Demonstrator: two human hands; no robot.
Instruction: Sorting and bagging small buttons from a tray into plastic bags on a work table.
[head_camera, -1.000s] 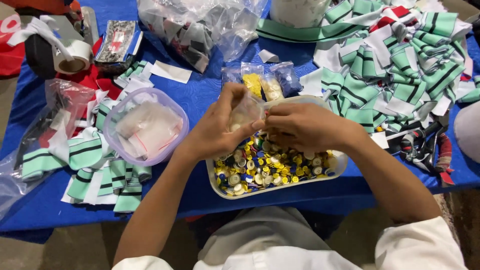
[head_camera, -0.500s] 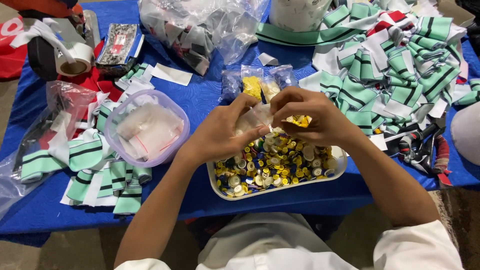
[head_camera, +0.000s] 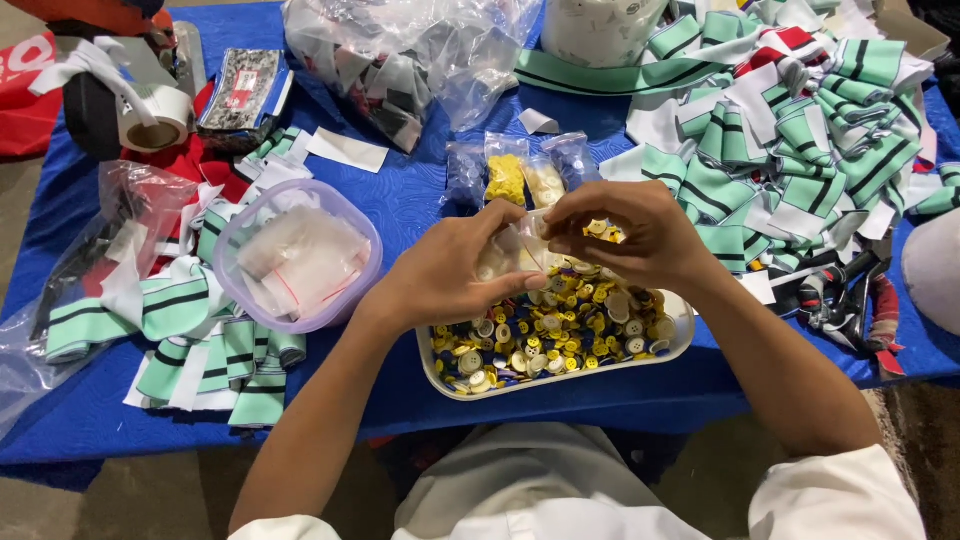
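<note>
On the blue table (head_camera: 420, 200), a lidded tub (head_camera: 297, 255) is standing at the left. A small clear bag (head_camera: 520, 248), now raised higher above the tray of buttons (head_camera: 560, 335), is being pinched by the left hand (head_camera: 450, 275) and the right hand (head_camera: 630, 235), so filling appears to be continuing.

Two hands: left hand (head_camera: 450, 275), right hand (head_camera: 640, 235); one white rectangular tray of buttons (head_camera: 680, 345); one round lilac plastic tub (head_camera: 232, 262); one white tape roll (head_camera: 152, 118).
</note>
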